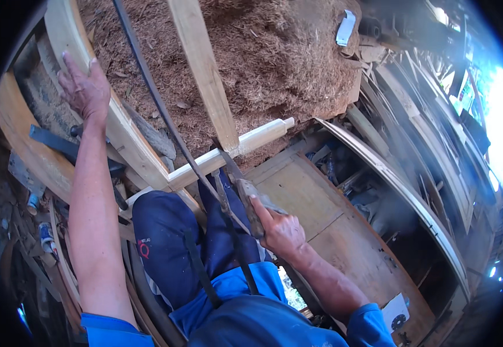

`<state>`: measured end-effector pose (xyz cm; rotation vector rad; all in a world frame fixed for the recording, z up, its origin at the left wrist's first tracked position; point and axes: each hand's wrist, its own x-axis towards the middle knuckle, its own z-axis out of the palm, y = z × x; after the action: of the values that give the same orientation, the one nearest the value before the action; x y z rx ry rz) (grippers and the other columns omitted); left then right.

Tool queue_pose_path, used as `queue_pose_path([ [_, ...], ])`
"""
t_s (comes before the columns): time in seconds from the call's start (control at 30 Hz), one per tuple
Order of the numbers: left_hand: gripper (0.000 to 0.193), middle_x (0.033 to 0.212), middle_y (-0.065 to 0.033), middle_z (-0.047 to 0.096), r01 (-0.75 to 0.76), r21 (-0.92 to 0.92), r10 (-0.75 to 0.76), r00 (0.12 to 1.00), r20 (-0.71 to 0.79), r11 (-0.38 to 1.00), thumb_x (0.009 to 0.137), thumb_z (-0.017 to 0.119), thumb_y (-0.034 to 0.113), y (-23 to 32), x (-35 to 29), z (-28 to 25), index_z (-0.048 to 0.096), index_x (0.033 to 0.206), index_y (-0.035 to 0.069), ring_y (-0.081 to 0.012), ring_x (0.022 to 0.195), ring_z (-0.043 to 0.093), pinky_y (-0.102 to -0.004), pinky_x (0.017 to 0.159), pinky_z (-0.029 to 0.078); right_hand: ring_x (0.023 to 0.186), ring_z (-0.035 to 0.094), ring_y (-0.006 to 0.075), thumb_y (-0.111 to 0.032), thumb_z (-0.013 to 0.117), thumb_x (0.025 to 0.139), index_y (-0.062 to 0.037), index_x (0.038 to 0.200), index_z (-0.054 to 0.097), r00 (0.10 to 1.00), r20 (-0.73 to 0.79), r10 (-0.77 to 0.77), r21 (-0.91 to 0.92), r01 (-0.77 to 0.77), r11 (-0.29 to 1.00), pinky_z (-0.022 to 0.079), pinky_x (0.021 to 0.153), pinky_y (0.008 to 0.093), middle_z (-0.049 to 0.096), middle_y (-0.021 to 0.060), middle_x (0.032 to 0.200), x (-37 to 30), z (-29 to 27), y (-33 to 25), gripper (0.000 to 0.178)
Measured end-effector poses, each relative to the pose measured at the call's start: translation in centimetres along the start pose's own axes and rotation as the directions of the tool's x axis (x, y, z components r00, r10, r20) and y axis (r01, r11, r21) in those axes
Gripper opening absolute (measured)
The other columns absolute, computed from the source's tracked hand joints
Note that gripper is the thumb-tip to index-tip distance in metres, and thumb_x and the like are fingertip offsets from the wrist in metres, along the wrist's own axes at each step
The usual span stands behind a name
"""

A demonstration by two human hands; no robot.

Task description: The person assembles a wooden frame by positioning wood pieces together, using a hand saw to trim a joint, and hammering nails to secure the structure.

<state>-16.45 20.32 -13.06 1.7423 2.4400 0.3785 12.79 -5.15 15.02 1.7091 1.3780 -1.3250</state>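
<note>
Head view is showing two bare hands working over a pale wooden frame, which is lying across the person's dark blue trousers (167, 248) at the knees. The left hand (86, 89) is lying open, fingers spread, pressing on a broad, curved, pale wooden piece (123, 130) that is running from the upper left down to the knees. The right hand (283, 231) is gripping a worn brown wooden handle (254, 202), its index finger stretching along it. From that handle a short stretch of dark metal blade (230, 165) is reaching toward the spot where a straight, pale wooden plank (202, 69) is meeting a pale wooden rail (263, 136) with a narrow stepped end. A long, thin, dark strip (153, 95) is crossing over the rail and passing just beside the blade; whether it is joining the handle, one cannot tell. Beyond the rail, a heap of brown, curly shavings (292, 63) is spreading, with a small whitish strip (345, 28) lying near its far right edge. To the right, a flat brown wooden panel (344, 231) is sitting below a long, curved, pale strip of wood (399, 188), and stacked boards (425, 127) are leaning behind.
</note>
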Motion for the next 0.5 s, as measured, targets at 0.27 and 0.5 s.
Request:
queue_pose_path([
  [0.27, 0.074, 0.142, -0.0313, 0.04, -0.03, -0.002, 0.03, 0.997, -0.073, 1.0, 0.091, 0.058, 0.043, -0.9, 0.1, 1.0, 0.029, 0.152, 0.012, -0.0403, 0.139, 0.034, -0.0595, 0.112, 0.024, 0.076, 0.067, 0.0398, -0.005, 0.066, 0.067, -0.0108, 0.147, 0.038, 0.995, -0.011, 0.102, 0.078, -0.101, 0.992, 0.056, 0.066, 0.0487, 0.068, 0.0208, 0.094, -5.0, -3.1, -3.8, 0.085],
  [0.5, 0.076, 0.142, -0.0293, 0.04, -0.028, -0.064, 0.025, 0.999, -0.042, 0.998, 0.092, 0.057, 0.043, -1.8, -0.1, 1.0, 0.025, 0.154, 0.014, -0.0402, 0.141, 0.031, -0.064, 0.111, 0.022, 0.074, 0.068, 0.0372, -0.007, 0.07, 0.067, -0.0049, 0.14, 0.048, 0.947, -0.159, 0.279, 0.19, -0.248, 0.95, 0.055, 0.065, 0.0453, 0.068, 0.0203, 0.09, -18.5, -7.1, -3.1, 0.076],
])
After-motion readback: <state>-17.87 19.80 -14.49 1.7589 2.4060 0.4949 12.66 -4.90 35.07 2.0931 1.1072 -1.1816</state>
